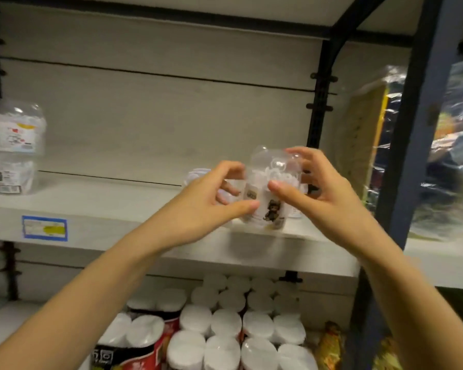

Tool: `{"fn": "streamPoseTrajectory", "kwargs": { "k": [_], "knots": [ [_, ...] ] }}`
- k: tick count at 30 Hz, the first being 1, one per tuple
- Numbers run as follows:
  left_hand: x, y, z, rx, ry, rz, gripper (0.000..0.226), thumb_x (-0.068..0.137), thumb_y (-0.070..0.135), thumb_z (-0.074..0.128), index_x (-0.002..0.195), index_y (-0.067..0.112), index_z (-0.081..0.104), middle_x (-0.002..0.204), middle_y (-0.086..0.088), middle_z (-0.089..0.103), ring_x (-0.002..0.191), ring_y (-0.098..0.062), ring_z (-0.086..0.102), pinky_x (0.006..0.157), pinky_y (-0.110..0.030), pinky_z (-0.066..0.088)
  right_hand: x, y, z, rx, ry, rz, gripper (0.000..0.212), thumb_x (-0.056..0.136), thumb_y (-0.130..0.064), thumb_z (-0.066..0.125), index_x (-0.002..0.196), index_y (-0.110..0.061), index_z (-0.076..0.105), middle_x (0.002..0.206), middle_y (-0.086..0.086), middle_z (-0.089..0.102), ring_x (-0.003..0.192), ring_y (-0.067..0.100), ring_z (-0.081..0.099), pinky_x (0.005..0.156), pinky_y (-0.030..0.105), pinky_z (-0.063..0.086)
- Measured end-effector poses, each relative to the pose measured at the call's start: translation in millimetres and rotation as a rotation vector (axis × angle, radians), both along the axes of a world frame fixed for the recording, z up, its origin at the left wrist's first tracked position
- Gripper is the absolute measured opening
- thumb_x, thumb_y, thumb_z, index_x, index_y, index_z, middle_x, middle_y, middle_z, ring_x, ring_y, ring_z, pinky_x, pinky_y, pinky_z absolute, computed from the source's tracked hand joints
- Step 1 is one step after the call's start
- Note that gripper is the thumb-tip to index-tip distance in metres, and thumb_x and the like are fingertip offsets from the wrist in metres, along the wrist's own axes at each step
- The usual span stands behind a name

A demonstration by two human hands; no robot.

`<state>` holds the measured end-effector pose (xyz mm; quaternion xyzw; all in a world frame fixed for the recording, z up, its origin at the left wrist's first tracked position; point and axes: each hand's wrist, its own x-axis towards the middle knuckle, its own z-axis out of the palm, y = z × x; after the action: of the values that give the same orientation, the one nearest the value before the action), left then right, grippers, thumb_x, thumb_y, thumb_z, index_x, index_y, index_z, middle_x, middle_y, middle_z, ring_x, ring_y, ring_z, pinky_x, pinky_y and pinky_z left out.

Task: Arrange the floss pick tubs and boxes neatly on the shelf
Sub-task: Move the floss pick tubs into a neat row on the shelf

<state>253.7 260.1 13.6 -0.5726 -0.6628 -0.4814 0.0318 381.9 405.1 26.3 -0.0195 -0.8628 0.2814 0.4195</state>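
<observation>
The tub (267, 194) is clear, thin plastic with a rounded, bumpy domed top. White floss picks fill its upper part, and a pale label with a dark figure faces the camera. It stands upright, long axis vertical, at the right end of the shelf (112, 206), close to the front edge. Blur hides whether its base rests on the board.

The left hand (214, 201) has the tub's left side, its grip closed round it: thumb low on the front, fingers curled behind. The right hand (321, 193) takes the right side with a looser grip, thumb pressed on the front below the dome and fingers arched over the top right corner.

The shelf is a pale, matt board with a faint wood grain, and the back panel (158, 121) matches it. A blue-edged price tag (44, 227) sits on its front lip. Far left, well apart from the hands, two more clear tubs (18, 145) stand stacked, the upper one also dome-topped. Something white (197, 174) shows just behind the left hand's fingers, too hidden to identify.

A dark metal post (412, 134) rises just right of the right hand, with glossy plastic-wrapped goods (455, 145) beyond it. Below the shelf, round white-lidded containers (225, 327) stand packed in rows.
</observation>
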Motion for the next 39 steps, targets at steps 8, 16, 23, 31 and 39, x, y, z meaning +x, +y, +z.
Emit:
{"fn": "streamPoseTrajectory", "kwargs": {
  "k": [8, 16, 23, 31, 39],
  "knots": [
    [-15.0, 60.1, 34.5, -0.111, 0.691, 0.404, 0.043, 0.094, 0.015, 0.041, 0.136, 0.026, 0.043, 0.138, 0.004, 0.049, 0.126, -0.018, 0.04, 0.102, -0.032, 0.025, -40.1, 54.5, 13.7, 0.002, -0.265, -0.097, 0.067, 0.08, -0.044, 0.063, 0.136, -0.021, 0.035, 0.131, 0.001, 0.05, 0.108, 0.016, 0.055, 0.092, 0.032, 0.047],
    [-25.1, 77.7, 24.3, -0.225, 0.759, 0.454, 0.047, 0.093, 0.008, 0.036, 0.135, 0.027, 0.044, 0.137, 0.006, 0.052, 0.124, -0.015, 0.042, 0.103, -0.032, 0.024, -51.6, 76.5, -11.2, 0.124, -0.196, -0.107, 0.064, 0.082, -0.038, 0.065, 0.138, -0.022, 0.037, 0.14, -0.005, 0.042, 0.122, 0.015, 0.047, 0.094, 0.028, 0.044],
    [-38.7, 92.8, 28.2, -0.377, 0.754, 0.464, 0.05, 0.089, 0.005, 0.037, 0.134, 0.025, 0.045, 0.131, -0.001, 0.057, 0.123, -0.021, 0.046, 0.101, -0.035, 0.026, -75.7, 86.4, -10.7, 0.157, -0.261, -0.138, 0.054, 0.087, -0.032, 0.061, 0.135, -0.021, 0.039, 0.14, 0.002, 0.046, 0.123, 0.021, 0.047, 0.102, 0.04, 0.041],
    [-37.4, 55.8, 27.5, 0.177, 0.561, 0.411, 0.026, 0.092, 0.012, 0.045, 0.109, 0.015, 0.065, 0.104, -0.002, 0.069, 0.101, -0.025, 0.059, 0.097, -0.035, 0.038, -56.9, 50.6, -11.6, 0.135, 0.218, -0.268, 0.017, 0.087, -0.02, 0.062, 0.104, -0.02, 0.061, 0.101, -0.006, 0.064, 0.093, 0.009, 0.058, 0.079, 0.019, 0.043],
    [-87.0, -56.9, -14.6, 0.276, 0.074, 0.255, 0.008, 0.082, 0.012, 0.067, 0.075, 0.017, 0.069, 0.058, 0.001, 0.056, 0.054, -0.013, 0.043, 0.055, -0.021, 0.036, -76.0, -57.2, -18.1, -0.124, 0.031, 0.092, 0.004, 0.079, -0.015, 0.07, 0.08, -0.018, 0.068, 0.071, 0.0, 0.071, 0.059, 0.009, 0.066, 0.059, 0.021, 0.052]
  ]
}}
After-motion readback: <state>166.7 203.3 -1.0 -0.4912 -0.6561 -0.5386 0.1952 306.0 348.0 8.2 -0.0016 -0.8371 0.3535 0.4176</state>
